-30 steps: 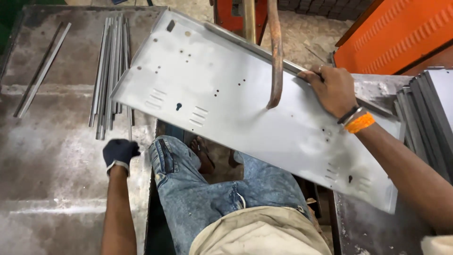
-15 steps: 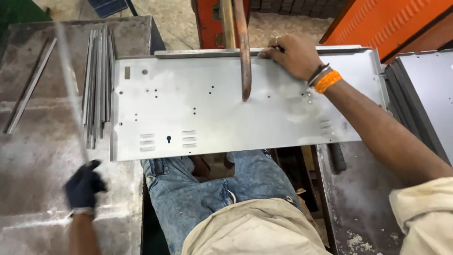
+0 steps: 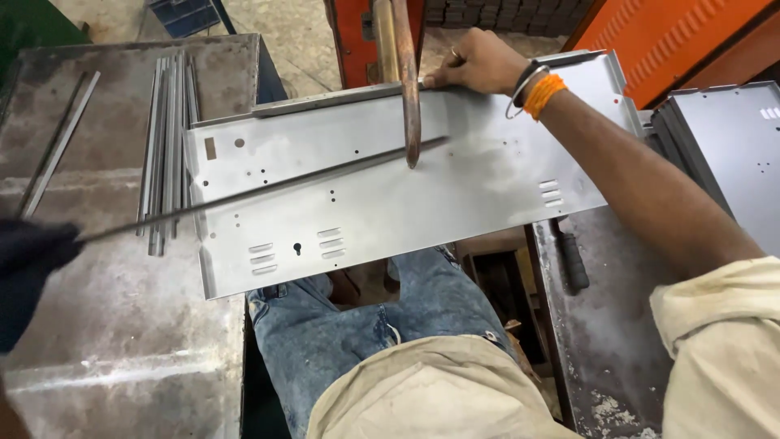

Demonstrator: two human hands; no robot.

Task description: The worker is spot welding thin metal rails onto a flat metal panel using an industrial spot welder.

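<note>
A grey sheet-metal panel (image 3: 455, 191), punched with holes and louvre slots, lies flat across the person's lap, bridging two worn steel tables (image 3: 106, 325). The right hand (image 3: 475, 63) pinches the panel's far flange. The gloved left hand (image 3: 28, 260) grips a thin metal strip (image 3: 260, 189) lying across the panel, its tip under the copper welding electrode (image 3: 406, 81). Left of the panel lie spare strips (image 3: 166, 138); orange machinery stands beyond.

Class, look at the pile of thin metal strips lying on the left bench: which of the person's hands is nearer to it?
Left. The gloved left hand is on the bench below the pile of metal strips, holding a long thin rod. The right hand rests on the far edge of the sheet-metal panel, farther away.
</note>
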